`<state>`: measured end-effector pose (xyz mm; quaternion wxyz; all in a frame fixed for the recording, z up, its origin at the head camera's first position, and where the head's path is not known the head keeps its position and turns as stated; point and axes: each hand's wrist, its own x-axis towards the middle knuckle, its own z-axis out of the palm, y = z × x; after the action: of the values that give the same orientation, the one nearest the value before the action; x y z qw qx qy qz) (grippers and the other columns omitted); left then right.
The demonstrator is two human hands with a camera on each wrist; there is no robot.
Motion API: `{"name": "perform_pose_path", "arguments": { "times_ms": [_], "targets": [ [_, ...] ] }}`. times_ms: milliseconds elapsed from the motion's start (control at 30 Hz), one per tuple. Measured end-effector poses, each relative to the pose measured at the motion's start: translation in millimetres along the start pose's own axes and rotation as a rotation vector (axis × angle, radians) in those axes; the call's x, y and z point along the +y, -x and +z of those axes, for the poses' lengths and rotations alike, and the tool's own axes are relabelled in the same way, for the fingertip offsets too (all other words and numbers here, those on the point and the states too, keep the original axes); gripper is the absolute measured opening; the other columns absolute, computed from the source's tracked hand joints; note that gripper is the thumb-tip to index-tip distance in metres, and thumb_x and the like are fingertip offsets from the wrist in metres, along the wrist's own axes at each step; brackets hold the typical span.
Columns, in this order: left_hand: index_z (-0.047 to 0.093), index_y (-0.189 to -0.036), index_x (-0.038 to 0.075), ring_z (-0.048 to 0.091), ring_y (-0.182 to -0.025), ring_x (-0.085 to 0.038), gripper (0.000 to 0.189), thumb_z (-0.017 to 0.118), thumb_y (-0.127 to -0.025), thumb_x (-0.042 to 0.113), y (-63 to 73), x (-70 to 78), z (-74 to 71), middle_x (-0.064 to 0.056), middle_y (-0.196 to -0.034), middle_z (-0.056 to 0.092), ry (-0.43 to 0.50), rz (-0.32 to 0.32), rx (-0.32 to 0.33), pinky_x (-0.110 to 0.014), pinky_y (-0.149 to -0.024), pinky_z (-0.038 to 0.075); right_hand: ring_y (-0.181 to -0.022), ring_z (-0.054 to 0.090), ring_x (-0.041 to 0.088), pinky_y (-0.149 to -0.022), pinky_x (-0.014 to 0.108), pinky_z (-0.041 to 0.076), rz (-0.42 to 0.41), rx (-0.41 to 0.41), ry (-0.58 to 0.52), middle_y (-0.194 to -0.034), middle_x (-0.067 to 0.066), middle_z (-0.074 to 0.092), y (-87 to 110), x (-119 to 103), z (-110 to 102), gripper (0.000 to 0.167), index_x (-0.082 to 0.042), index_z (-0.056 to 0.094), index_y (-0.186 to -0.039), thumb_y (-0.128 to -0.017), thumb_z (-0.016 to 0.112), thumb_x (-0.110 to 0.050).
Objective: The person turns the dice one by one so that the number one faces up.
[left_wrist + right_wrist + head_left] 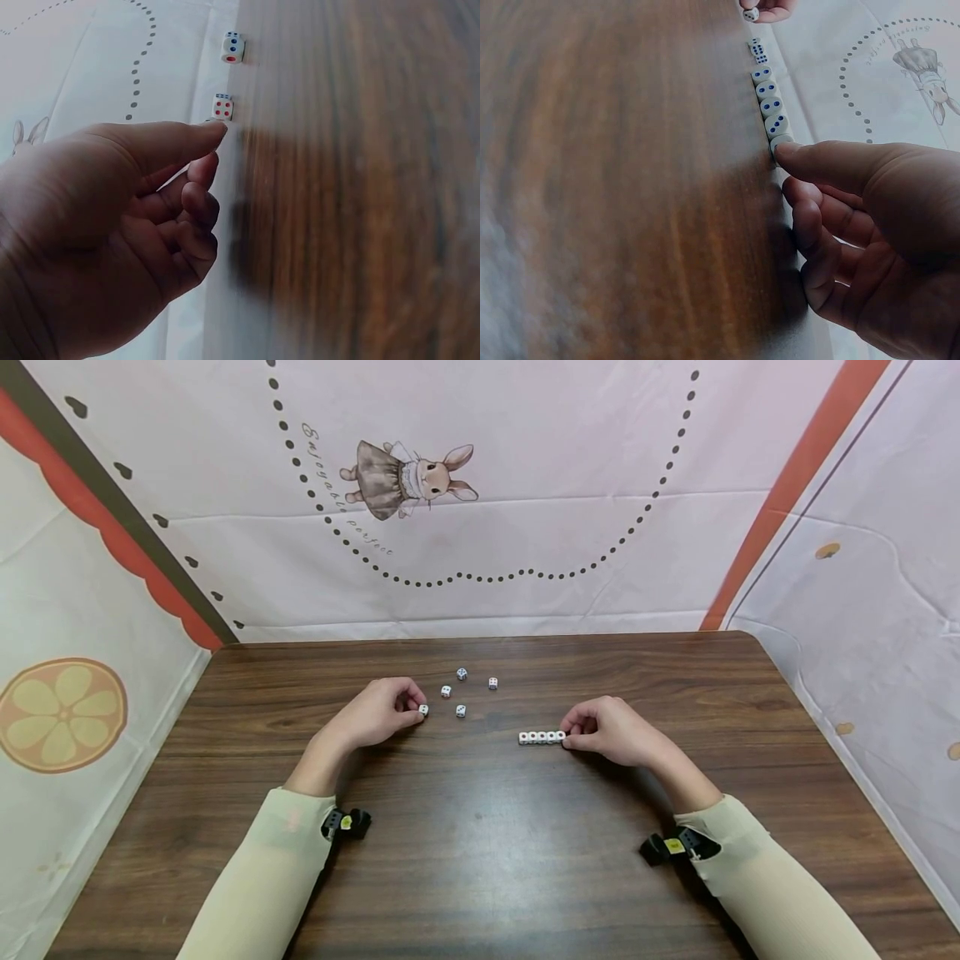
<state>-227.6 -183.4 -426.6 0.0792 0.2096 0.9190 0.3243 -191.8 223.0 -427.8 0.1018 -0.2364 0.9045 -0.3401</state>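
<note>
My left hand point(378, 712) pinches a white die point(423, 710) between thumb and fingertips, left of the loose dice. The same die point(750, 13) shows between fingertips at the top of the right wrist view. A short straight row of white dice point(533, 737) lies right of the table's middle, red single pips facing up. At its right end my right hand point(611, 731) pinches the last die point(561, 737). In the right wrist view the thumb point(817, 159) covers part of that end die point(780, 142); blue pips show on the row's sides.
Several loose dice lie beyond and between the hands, among them one at the back point(462, 674), one farther right point(492, 683) and one nearer point(461, 712). The brown wooden table point(480, 860) ends at a printed cloth point(562, 460) with a rabbit picture.
</note>
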Motion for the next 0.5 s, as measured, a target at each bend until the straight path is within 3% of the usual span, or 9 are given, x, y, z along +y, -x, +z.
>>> {"name": "perform_pose_path", "arguments": {
  "times_ms": [500],
  "targets": [
    [0.071, -0.102, 0.008, 0.063, -0.083, -0.016, 0.009, 0.077, -0.095, 0.006, 0.6, -6.1, -1.7, -0.001, -0.088, 0.069, -0.012, -0.015, -0.018, -0.037, -0.079, 0.050, -0.072, 0.059, 0.011, -0.068, 0.029, 0.047, 0.002, -0.001, -0.002, -0.080, -0.007, 0.067, 0.0, -0.6, 0.4, 0.009, -0.012, 0.078, -0.098, -0.092, 0.085, -0.013]
  ]
}}
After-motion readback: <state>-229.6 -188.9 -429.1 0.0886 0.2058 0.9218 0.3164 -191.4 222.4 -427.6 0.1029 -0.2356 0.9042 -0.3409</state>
